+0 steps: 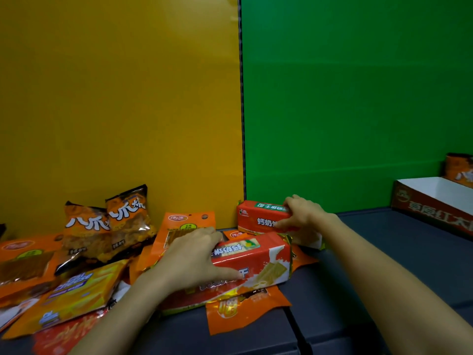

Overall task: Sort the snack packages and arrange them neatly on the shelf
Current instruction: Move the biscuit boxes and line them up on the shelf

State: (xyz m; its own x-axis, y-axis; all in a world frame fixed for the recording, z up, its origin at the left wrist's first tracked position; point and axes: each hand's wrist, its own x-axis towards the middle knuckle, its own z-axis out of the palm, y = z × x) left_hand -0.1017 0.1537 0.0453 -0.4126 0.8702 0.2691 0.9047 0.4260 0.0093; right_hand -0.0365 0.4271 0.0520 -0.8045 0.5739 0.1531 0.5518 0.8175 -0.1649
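Two red biscuit packs lie on the dark shelf (384, 252). My left hand (194, 257) grips the nearer, larger red biscuit pack (266, 262), thumb on its front and fingers over its top. My right hand (304, 216) holds the farther red biscuit pack (258, 217), which stands against the back wall where the yellow and green panels meet. Two orange-black snack bags (107, 226) lean on the yellow panel at the left. An orange pouch (184, 226) stands behind my left hand.
Several orange and yellow packets (71, 288) lie heaped at the left, and one orange packet (243, 308) sits under the near pack. A red-and-white cardboard tray (435, 201) stands at the right, with another snack bag (460, 167) behind it.
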